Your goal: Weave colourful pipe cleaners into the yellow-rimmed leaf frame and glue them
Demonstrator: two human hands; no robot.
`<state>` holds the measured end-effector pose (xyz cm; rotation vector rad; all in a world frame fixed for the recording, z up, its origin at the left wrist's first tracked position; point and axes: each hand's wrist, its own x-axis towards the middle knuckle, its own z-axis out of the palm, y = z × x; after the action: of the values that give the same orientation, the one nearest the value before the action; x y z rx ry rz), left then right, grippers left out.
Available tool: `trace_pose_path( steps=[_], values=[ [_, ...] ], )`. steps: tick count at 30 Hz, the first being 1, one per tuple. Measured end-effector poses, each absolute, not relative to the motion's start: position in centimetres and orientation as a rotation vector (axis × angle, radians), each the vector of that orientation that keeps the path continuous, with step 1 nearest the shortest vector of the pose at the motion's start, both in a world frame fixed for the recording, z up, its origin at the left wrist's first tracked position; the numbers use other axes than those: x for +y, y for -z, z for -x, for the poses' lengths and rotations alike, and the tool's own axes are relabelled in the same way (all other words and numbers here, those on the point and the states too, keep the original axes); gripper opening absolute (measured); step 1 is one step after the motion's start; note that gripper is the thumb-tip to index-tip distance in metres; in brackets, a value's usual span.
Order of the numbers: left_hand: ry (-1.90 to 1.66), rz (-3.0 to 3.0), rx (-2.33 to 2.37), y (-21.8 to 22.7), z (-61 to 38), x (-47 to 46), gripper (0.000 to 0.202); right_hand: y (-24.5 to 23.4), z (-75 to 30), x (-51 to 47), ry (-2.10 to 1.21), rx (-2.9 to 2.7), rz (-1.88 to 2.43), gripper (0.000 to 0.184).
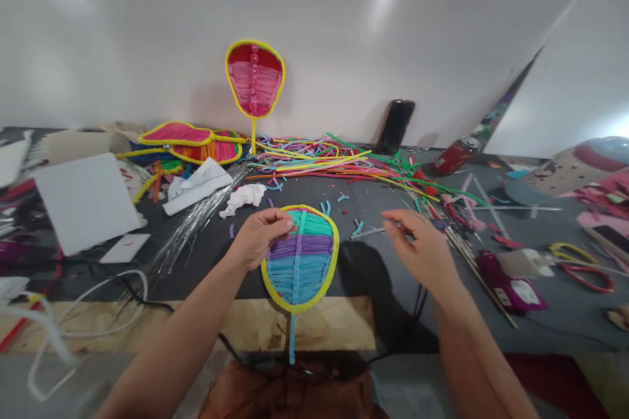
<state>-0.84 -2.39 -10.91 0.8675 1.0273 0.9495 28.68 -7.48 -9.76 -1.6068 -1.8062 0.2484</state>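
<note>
A leaf-shaped pipe-cleaner fan [299,268] with a yellow rim is before me, banded in green, purple and blue. Down its middle runs a lavender strip, and its blue stem [292,339] points towards me. My left hand [260,232] is closed in a pinch over the fan's upper left edge; what lies between finger and thumb is hidden. To the fan's right, my right hand [415,242] hovers with loosely curled fingers apart from the thumb. A thin grey strip [368,233] ends by its fingertips; whether they touch is unclear.
A finished pink fan [254,82] stands upright behind a heap of pipe cleaners [314,160]. A phone [396,126] and drink can [457,156] stand along the back. Scissors [587,275] and a purple box [511,285] lie right; silver wires [194,219] and white card [87,203] left.
</note>
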Motion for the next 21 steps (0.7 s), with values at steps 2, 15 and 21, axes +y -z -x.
trace_pose_path(
  steps=[2,15,21],
  values=[
    [-0.957,-0.860,1.020,11.0,0.8,-2.3,0.029,10.8,-31.8,-8.0,0.052,-1.888,1.830,0.029],
    [-1.235,-0.767,0.954,11.2,1.2,-1.6,0.032,13.1,-34.1,-9.2,-0.007,-1.694,2.632,0.048],
    [-1.218,-0.784,0.961,11.5,0.9,-1.7,0.033,12.3,-34.0,-8.9,-0.017,-1.576,2.696,0.053]
  ],
)
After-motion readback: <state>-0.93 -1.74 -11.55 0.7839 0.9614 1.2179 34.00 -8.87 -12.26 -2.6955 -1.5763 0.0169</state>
